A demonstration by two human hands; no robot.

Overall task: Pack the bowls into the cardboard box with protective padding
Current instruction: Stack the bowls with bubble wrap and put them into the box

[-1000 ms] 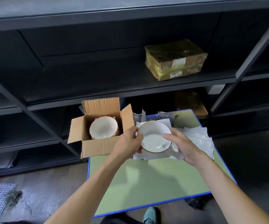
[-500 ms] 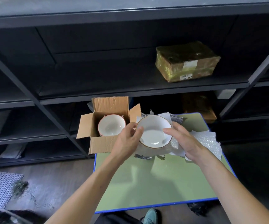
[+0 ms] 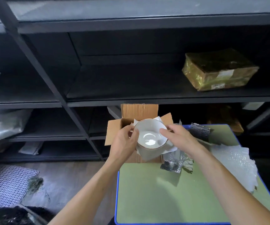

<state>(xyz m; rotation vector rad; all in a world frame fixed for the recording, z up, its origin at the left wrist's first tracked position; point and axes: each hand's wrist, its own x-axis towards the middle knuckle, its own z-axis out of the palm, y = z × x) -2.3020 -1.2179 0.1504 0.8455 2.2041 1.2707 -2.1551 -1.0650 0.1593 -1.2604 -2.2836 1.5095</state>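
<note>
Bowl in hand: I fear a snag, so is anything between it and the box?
Nothing visible: the bowl, padding under it, hangs over the open box; the box's inside is hidden behind it.

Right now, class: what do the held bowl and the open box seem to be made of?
The bowl: probably glazed ceramic, glossy white with light glints and a thin brown rim. The box: corrugated cardboard, matt brown, ribbed flap.

Your view is dim: shelves [image 3: 123, 82] near black. Light from above glints in the bowl [image 3: 148, 141], brightens the table [image 3: 163, 192]. Left edge blurred, corners warped.
</note>
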